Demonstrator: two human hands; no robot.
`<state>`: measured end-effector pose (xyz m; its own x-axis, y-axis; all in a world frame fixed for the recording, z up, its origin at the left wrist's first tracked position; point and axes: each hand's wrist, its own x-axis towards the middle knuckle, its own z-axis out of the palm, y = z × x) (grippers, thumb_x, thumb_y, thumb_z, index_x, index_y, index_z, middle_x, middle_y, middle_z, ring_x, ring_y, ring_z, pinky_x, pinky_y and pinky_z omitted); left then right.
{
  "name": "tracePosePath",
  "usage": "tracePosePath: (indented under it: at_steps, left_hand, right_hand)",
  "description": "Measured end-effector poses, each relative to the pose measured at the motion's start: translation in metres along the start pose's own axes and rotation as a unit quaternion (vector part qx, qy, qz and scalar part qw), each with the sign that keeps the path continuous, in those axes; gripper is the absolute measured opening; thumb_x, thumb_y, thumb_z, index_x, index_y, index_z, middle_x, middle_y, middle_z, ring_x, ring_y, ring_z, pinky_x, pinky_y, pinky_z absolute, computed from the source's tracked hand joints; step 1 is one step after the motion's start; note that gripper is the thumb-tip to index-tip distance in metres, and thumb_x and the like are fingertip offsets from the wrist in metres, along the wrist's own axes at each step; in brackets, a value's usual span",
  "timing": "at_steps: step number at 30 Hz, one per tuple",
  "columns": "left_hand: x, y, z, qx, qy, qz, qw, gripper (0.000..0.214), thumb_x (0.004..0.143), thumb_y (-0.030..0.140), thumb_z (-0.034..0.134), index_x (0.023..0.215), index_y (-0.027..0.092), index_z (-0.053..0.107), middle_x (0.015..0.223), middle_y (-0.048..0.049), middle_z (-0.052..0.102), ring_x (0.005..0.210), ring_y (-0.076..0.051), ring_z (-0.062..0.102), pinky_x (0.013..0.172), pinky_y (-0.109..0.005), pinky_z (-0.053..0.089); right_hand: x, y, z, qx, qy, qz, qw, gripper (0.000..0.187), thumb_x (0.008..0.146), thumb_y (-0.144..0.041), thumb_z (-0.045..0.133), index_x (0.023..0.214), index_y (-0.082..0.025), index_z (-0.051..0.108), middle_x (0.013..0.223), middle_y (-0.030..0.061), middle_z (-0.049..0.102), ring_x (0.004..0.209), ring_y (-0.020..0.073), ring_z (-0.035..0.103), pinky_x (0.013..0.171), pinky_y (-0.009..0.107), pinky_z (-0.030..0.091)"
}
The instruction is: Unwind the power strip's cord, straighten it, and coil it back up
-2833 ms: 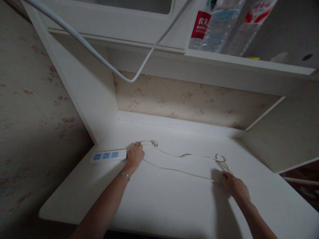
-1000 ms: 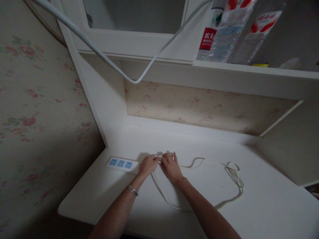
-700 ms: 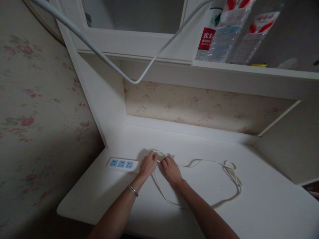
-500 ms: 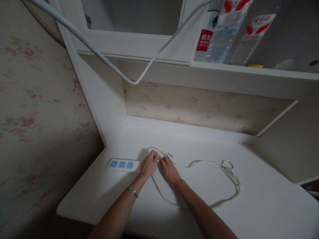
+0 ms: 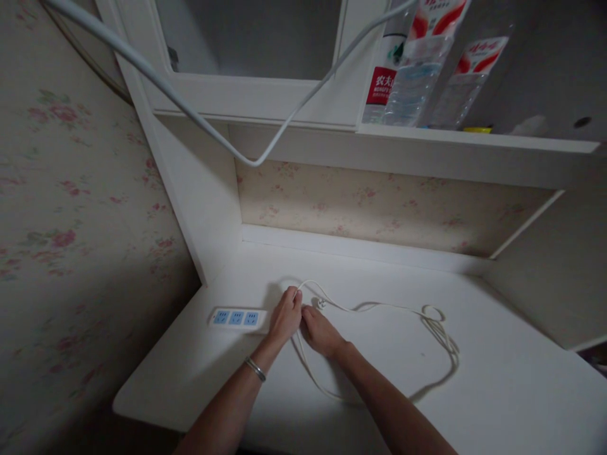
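Observation:
My left hand [image 5: 286,315] is closed around the white cord [image 5: 348,309], just to the right of a white power strip [image 5: 237,319] with blue sockets. Beside it, nearly touching, my right hand [image 5: 322,332] has its fingers curled in at the cord; its fingertips are partly hidden behind the left hand. A small white plug [image 5: 322,304] lies just beyond my right knuckles. From my hands the cord runs right in a wide loop, with a loosely gathered bundle [image 5: 441,335] at its far end.
The white desk [image 5: 379,278] backs onto a low ledge and floral wallpaper [image 5: 341,199]. Overhead, a thick grey-white cable [image 5: 255,163] hangs in front of the cupboard. Several plastic bottles [image 5: 417,82] stand on the shelf at upper right.
My right hand has come closer to the left hand, its fingers curling in. The plug shows more plainly now. The view has shifted slightly.

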<state>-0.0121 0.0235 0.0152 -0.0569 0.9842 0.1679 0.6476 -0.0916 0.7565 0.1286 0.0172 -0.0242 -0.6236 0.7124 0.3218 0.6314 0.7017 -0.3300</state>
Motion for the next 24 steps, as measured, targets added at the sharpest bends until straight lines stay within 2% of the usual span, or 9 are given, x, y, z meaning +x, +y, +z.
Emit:
tracePosePath:
  at_steps: [4, 9, 13, 16, 18, 21, 23, 24]
  left_hand:
    - [0.002, 0.000, 0.000, 0.015, -0.011, -0.019, 1.000, 0.034, 0.097, 0.044, 0.026, 0.096, 0.023, 0.052, 0.087, -0.0033, 0.066, 0.079, -0.016, 0.061, 0.066, -0.024, 0.038]
    - [-0.006, 0.002, -0.002, 0.043, -0.041, -0.005, 0.998, 0.044, 0.095, 0.052, 0.026, 0.090, 0.022, 0.058, 0.086, -0.0050, 0.069, 0.080, -0.018, 0.063, 0.067, -0.025, 0.038]
    - [-0.010, 0.003, -0.004, 0.085, -0.055, -0.001, 0.995, 0.054, 0.091, 0.061, 0.029, 0.080, 0.021, 0.064, 0.082, -0.0067, 0.070, 0.078, -0.020, 0.064, 0.065, -0.027, 0.037]
    - [-0.007, -0.001, -0.005, 0.131, -0.061, 0.016, 0.989, 0.059, 0.088, 0.066, 0.030, 0.073, 0.021, 0.066, 0.080, -0.0067, 0.069, 0.076, -0.020, 0.063, 0.064, -0.028, 0.037]
    - [-0.004, -0.005, -0.006, 0.163, -0.054, 0.022, 0.985, 0.062, 0.089, 0.066, 0.028, 0.069, 0.021, 0.066, 0.083, -0.0072, 0.069, 0.077, -0.019, 0.063, 0.065, -0.028, 0.038]
    - [0.000, -0.011, -0.007, 0.186, -0.033, 0.028, 0.982, 0.061, 0.092, 0.060, 0.027, 0.070, 0.020, 0.067, 0.091, -0.0071, 0.067, 0.079, -0.017, 0.062, 0.068, -0.028, 0.040]
    - [0.001, -0.013, -0.007, 0.195, -0.026, 0.039, 0.980, 0.058, 0.093, 0.056, 0.028, 0.072, 0.020, 0.067, 0.094, -0.0066, 0.065, 0.080, -0.016, 0.061, 0.070, -0.028, 0.041]
    - [0.001, -0.013, -0.006, 0.197, -0.027, 0.044, 0.979, 0.056, 0.094, 0.055, 0.029, 0.072, 0.019, 0.066, 0.095, -0.0066, 0.064, 0.080, -0.016, 0.061, 0.072, -0.027, 0.042]
  right_hand:
    - [-0.013, -0.012, -0.017, -0.041, -0.003, 0.037, 0.998, 0.020, 0.096, -0.023, 0.035, 0.094, -0.015, 0.053, 0.089, 0.0090, 0.062, 0.084, 0.0200, 0.057, 0.078, 0.032, 0.044]
    - [-0.027, -0.001, -0.070, -0.134, -0.037, 0.095, 0.986, 0.029, 0.097, -0.034, 0.037, 0.087, -0.019, 0.061, 0.083, 0.0058, 0.066, 0.076, 0.0187, 0.062, 0.069, 0.028, 0.042]
    - [-0.044, 0.028, -0.124, -0.173, -0.056, 0.156, 0.971, 0.036, 0.097, -0.039, 0.037, 0.087, -0.020, 0.066, 0.084, 0.0062, 0.067, 0.077, 0.0182, 0.064, 0.067, 0.026, 0.041]
    - [-0.071, 0.061, -0.162, -0.206, -0.061, 0.231, 0.949, 0.039, 0.096, -0.041, 0.036, 0.085, -0.020, 0.066, 0.086, 0.0071, 0.068, 0.076, 0.0184, 0.065, 0.065, 0.026, 0.040]
    - [-0.095, 0.087, -0.189, -0.235, -0.039, 0.292, 0.926, 0.038, 0.096, -0.042, 0.034, 0.089, -0.020, 0.065, 0.093, 0.0087, 0.069, 0.076, 0.0198, 0.065, 0.063, 0.027, 0.039]
    - [-0.134, 0.125, -0.225, -0.259, 0.016, 0.438, 0.861, 0.041, 0.094, -0.044, 0.033, 0.095, -0.018, 0.065, 0.091, 0.0141, 0.069, 0.074, 0.0246, 0.065, 0.059, 0.030, 0.039]
    - [-0.152, 0.139, -0.240, -0.231, 0.042, 0.474, 0.848, 0.037, 0.091, -0.039, 0.038, 0.096, -0.015, 0.066, 0.085, 0.0162, 0.069, 0.071, 0.0257, 0.064, 0.060, 0.032, 0.040]
    - [-0.157, 0.142, -0.244, -0.200, 0.057, 0.479, 0.853, 0.035, 0.089, -0.036, 0.040, 0.098, -0.014, 0.066, 0.082, 0.0157, 0.069, 0.069, 0.0250, 0.064, 0.061, 0.033, 0.041]
